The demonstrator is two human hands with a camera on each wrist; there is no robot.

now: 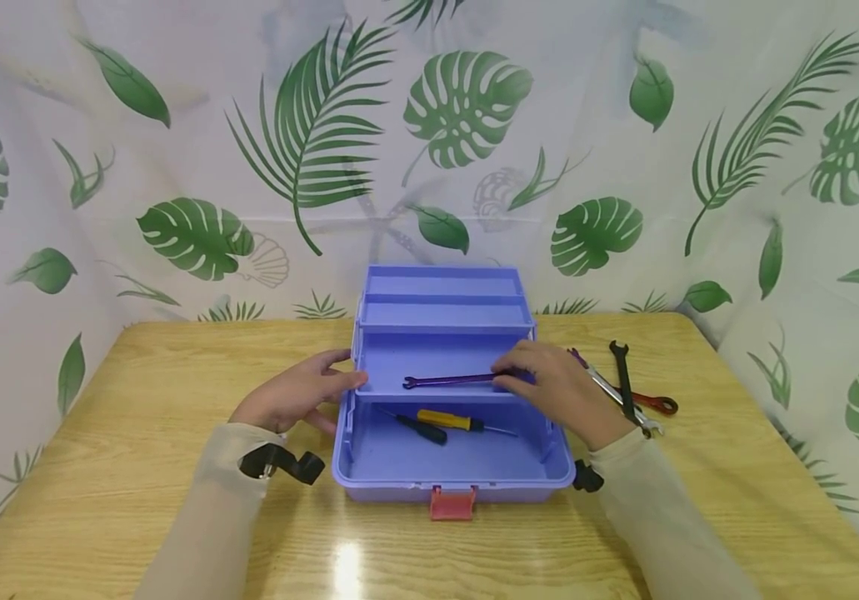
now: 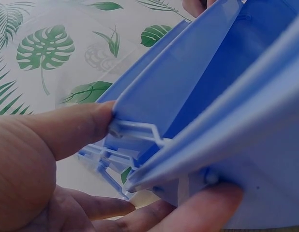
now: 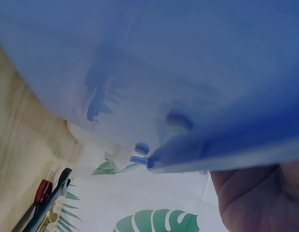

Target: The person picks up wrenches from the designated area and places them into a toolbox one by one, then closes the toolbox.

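A blue-purple toolbox [image 1: 451, 482] stands with its tiered trays raised. My left hand [image 1: 297, 392] grips its left side; in the left wrist view the thumb [image 2: 86, 126] presses a tray corner while the fingers lie along the outer wall. In the lower tray [image 1: 414, 358], a dark purple wrench [image 1: 444, 381] lies lengthwise near the front edge. My right hand [image 1: 560, 387] pinches its right end, which the fingers hide. From the right wrist, the toolbox wall [image 3: 140, 63] fills most of the view, with part of the hand [image 3: 256, 195] beyond the tray edge.
A yellow-handled screwdriver [image 1: 444, 419] and a dark-handled one [image 1: 425, 430] lie in the toolbox's bottom. Right of the box, several wrenches overlap on the wooden table [image 1: 137, 467], including a black one [image 1: 622, 375] and a red one [image 1: 657, 403]. A leaf-patterned cloth [image 1: 197, 158] hangs behind.
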